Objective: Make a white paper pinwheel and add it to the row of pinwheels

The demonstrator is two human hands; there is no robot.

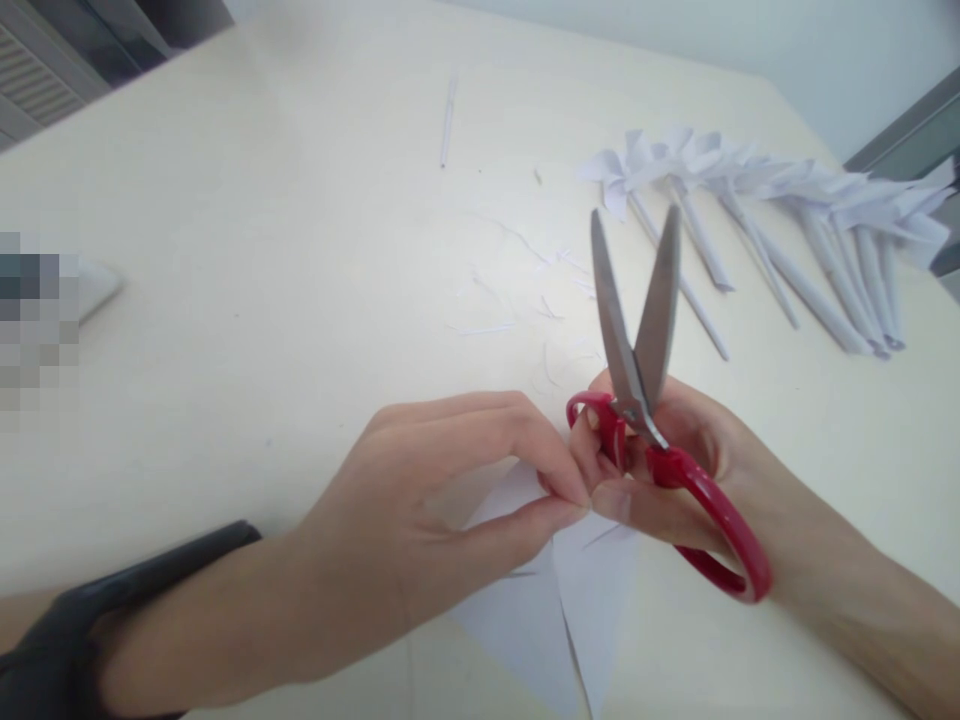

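My right hand (pixel 675 470) grips red-handled scissors (pixel 637 330) with the blades apart and pointing up and away from me. My left hand (pixel 442 500) pinches the top corner of a folded white paper (pixel 570 610) between thumb and forefinger, right beside the fingers of the right hand, which also touch that corner. The paper lies on the cream table (pixel 225 250) below both hands. A black band sits on my left forearm.
A row of several rolled white paper stems with folded tops (pixel 787 200) lies at the back right. Thin paper trimmings (pixel 525 290) are scattered behind the hands. One thin paper stick (pixel 448 120) lies farther back. A blurred object sits at the left edge.
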